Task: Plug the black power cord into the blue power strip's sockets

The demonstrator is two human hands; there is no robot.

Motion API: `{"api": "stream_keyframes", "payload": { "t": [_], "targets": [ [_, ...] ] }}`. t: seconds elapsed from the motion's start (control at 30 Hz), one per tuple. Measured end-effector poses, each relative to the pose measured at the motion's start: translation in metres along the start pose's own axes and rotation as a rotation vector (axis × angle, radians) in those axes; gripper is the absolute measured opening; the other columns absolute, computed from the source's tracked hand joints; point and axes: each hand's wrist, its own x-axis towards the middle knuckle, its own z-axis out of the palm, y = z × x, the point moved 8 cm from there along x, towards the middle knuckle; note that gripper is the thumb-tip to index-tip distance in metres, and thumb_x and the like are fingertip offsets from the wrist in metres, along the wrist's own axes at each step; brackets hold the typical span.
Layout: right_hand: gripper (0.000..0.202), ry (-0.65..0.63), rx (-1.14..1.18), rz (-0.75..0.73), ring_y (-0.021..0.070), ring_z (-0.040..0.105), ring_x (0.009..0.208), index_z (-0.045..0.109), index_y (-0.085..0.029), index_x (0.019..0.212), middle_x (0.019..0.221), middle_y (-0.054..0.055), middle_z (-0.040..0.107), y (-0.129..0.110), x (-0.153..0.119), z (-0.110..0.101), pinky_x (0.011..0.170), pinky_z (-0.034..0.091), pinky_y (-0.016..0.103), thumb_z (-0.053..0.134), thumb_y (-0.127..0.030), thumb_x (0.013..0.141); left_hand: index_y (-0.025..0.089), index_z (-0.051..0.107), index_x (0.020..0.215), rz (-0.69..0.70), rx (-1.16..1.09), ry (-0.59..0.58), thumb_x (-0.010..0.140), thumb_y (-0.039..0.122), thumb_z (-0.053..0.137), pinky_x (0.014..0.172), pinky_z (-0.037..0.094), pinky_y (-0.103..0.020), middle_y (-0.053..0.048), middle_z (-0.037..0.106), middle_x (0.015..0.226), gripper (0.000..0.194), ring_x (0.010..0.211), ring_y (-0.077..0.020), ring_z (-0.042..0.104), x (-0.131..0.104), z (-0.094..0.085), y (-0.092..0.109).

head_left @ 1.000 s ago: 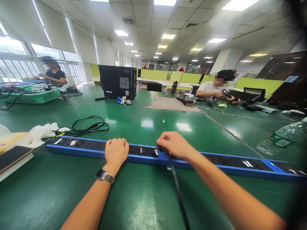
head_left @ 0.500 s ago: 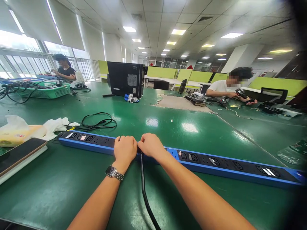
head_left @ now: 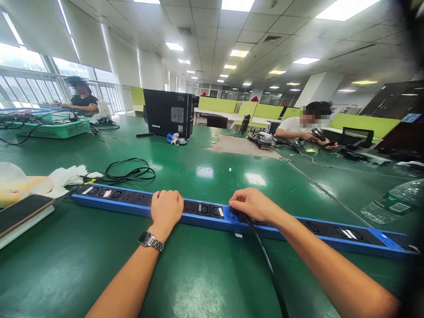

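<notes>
A long blue and black power strip (head_left: 205, 221) lies across the green table (head_left: 185, 265). Left of its middle, my left hand (head_left: 167, 206), with a watch on the wrist, rests on the strip with its fingers curled around it. Farther right, my right hand (head_left: 253, 204) pinches a black plug (head_left: 236, 213) at the strip's blue socket section. From this plug a thick black cable (head_left: 270, 265) runs down towards me. Whether the plug is seated in a socket cannot be made out.
A phone (head_left: 24, 214) and tissues (head_left: 68, 179) lie at the left, near a coiled black cable (head_left: 129, 170). Behind stand a black computer case (head_left: 168, 112) and a green basket (head_left: 62, 128). A plastic bottle (head_left: 394, 203) lies right. Two people sit across the table.
My right hand has moved right along the strip with the plug and cable, away from my left hand. The left hand stays gripping the strip. The view has shifted slightly to the right.
</notes>
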Motion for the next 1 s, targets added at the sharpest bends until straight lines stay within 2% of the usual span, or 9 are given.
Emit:
{"api": "stream_keyframes", "payload": {
  "t": [0.1,0.2,0.33,0.4,0.47,0.57,0.67,0.83,1.0],
  "targets": [
    [0.022,0.033,-0.059,0.039,0.0125,0.054,0.058,0.07,-0.017,0.07,0.062,0.001,0.066,0.007,0.003,0.02,0.056,0.037,0.023,0.052,-0.028,0.077,0.021,0.067,0.074,0.005,0.0,-0.009,0.093,0.026,0.035,0.091,0.037,-0.042,-0.008,0.072,0.082,0.038,0.086,-0.0252,0.063,0.0,0.0,0.0],
    [0.021,0.065,-0.121,0.015,0.0134,0.056,0.061,0.07,-0.017,0.072,0.065,0.002,0.067,-0.002,0.003,0.024,0.058,0.037,0.023,0.052,-0.025,0.077,0.021,0.067,0.074,0.009,0.001,-0.014,0.094,0.026,0.034,0.09,0.038,-0.042,-0.008,0.072,0.083,0.038,0.087,-0.0256,0.063,0.0,-0.001,0.001],
    [0.022,0.147,-0.016,0.0,0.0137,0.056,0.06,0.068,-0.017,0.072,0.066,0.002,0.067,0.002,-0.007,-0.013,0.058,0.038,0.024,0.052,-0.031,0.077,0.02,0.067,0.074,0.005,0.005,-0.03,0.094,0.026,0.033,0.089,0.038,-0.042,-0.008,0.072,0.082,0.04,0.086,-0.0255,0.064,0.001,-0.002,0.002],
    [0.025,0.195,0.023,0.03,0.0136,0.054,0.058,0.068,-0.018,0.074,0.063,0.002,0.065,0.021,-0.016,-0.039,0.056,0.037,0.024,0.052,-0.037,0.077,0.02,0.067,0.074,0.005,0.01,-0.025,0.094,0.026,0.033,0.09,0.038,-0.042,-0.008,0.072,0.082,0.04,0.086,-0.0251,0.064,0.001,-0.003,0.002],
    [0.027,0.159,-0.017,0.071,0.013,0.049,0.054,0.067,-0.019,0.072,0.057,0.0,0.06,0.048,-0.026,-0.053,0.053,0.034,0.025,0.054,-0.041,0.075,0.02,0.067,0.074,0.002,0.015,-0.018,0.094,0.026,0.034,0.09,0.038,-0.041,-0.008,0.073,0.082,0.039,0.087,-0.0249,0.064,0.001,-0.003,0.002],
    [0.028,0.05,-0.099,0.114,0.0131,0.046,0.054,0.067,-0.02,0.07,0.053,-0.001,0.056,0.086,-0.038,-0.051,0.053,0.032,0.026,0.054,-0.044,0.075,0.02,0.067,0.074,-0.001,0.023,-0.021,0.094,0.026,0.034,0.089,0.038,-0.041,-0.008,0.073,0.082,0.039,0.086,-0.0249,0.064,0.001,-0.003,0.001],
    [0.032,0.017,-0.151,0.133,0.0143,0.048,0.057,0.068,-0.02,0.074,0.057,0.0,0.057,0.104,-0.042,-0.038,0.056,0.033,0.027,0.049,-0.045,0.078,0.019,0.067,0.076,-0.001,0.03,-0.026,0.094,0.025,0.034,0.09,0.038,-0.041,-0.007,0.073,0.082,0.038,0.087,-0.0253,0.064,0.0,-0.002,0.001],
    [0.028,0.05,-0.248,0.095,0.0162,0.052,0.06,0.068,-0.02,0.072,0.061,0.002,0.061,0.097,-0.04,-0.031,0.058,0.035,0.028,0.048,-0.04,0.078,0.02,0.067,0.075,0.002,0.031,-0.012,0.094,0.025,0.034,0.09,0.038,-0.041,-0.006,0.072,0.081,0.038,0.087,-0.0249,0.064,0.001,-0.004,0.002],
    [0.03,0.213,-0.058,0.13,0.0157,0.054,0.058,0.066,-0.019,0.076,0.063,0.002,0.064,0.082,-0.041,-0.059,0.055,0.037,0.027,0.052,-0.045,0.077,0.02,0.066,0.074,-0.003,0.033,0.001,0.094,0.025,0.035,0.089,0.038,-0.041,-0.006,0.072,0.08,0.038,0.086,-0.0249,0.064,0.0,-0.002,0.001]
  ]
}}
